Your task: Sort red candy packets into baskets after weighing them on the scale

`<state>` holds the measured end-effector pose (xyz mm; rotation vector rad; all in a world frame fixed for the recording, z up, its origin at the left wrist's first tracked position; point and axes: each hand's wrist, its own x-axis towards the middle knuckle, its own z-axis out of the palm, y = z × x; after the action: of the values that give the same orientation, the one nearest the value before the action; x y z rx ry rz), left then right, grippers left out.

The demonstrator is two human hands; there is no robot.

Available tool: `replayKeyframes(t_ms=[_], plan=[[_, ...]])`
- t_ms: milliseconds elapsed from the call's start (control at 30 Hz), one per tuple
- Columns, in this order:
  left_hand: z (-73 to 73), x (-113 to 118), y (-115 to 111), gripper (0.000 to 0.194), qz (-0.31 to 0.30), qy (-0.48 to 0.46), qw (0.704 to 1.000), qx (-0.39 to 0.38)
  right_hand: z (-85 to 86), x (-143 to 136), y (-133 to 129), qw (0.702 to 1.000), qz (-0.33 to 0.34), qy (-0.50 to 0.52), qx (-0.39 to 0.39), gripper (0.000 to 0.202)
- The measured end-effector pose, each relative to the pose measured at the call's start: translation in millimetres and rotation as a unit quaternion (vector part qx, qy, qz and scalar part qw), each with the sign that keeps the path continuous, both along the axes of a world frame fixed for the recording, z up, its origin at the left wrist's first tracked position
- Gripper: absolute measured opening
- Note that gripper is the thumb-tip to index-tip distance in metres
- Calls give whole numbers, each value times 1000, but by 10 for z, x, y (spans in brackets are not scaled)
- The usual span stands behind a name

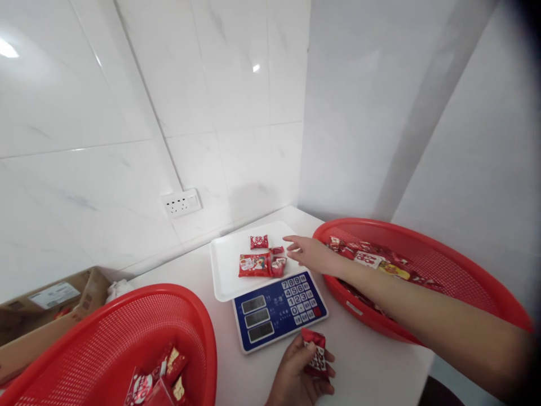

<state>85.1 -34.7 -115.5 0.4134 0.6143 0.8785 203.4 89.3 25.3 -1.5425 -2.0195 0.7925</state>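
Low in the centre, my left hand (301,369) is closed round a red candy packet (316,355) with white lettering, just in front of the blue scale panel (279,309). My right hand (310,252) reaches over the right edge of the white scale tray (228,262), fingers apart and nothing visible in them. Beside its fingertips on the tray lie a larger red packet (254,265), a small red packet (259,242) behind it, and small red wrapped pieces (278,266).
A red basket (426,248) with several wrapped candies stands at the right, under my right forearm. Another red basket (203,321) with red packets is at the lower left, beside a cardboard box (87,290). A wall socket (181,203) is behind.
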Motion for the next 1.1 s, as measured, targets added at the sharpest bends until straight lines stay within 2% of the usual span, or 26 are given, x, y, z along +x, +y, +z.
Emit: replayKeyframes(t_ms=[67, 133, 267, 367, 467, 533, 600, 700, 800, 933, 1100], plan=[[-12, 0, 17, 43, -1, -4, 1000, -2, 24, -6, -1, 999, -14, -20, 36, 44], [-20, -1, 26, 41, -5, -9, 1000, 3, 43, 5, -91, 998, 3, -35, 60, 39], [9, -7, -9, 24, -13, -18, 1000, 16, 22, 67, -465, 995, 44, -46, 75, 34], [74, -9, -56, 33, -19, -14, 999, 33, -85, 155, -774, 998, 63, -9, 16, 36], [131, -13, -84, 40, -35, -6, 998, 55, -289, 258, -1002, 995, 64, 9, -75, 40], [147, -15, -94, 45, -57, -3, 996, 69, -441, 304, -1103, 993, 53, 16, -103, 42], [143, -12, -102, 49, -71, 6, 994, 83, -564, 318, -1174, 992, 46, 33, -115, 41], [118, 4, -118, 50, -81, 33, 992, 95, -669, 296, -1243, 990, 53, 48, -125, 27], [93, 21, -133, 49, -90, 49, 990, 97, -716, 273, -1279, 991, 50, 41, -114, 22], [79, 20, -147, 45, -90, 50, 990, 98, -745, 273, -1292, 996, 14, 39, -81, 22], [61, 33, -164, 44, -107, 72, 985, 111, -787, 300, -1291, 993, -21, 58, -104, 26]])
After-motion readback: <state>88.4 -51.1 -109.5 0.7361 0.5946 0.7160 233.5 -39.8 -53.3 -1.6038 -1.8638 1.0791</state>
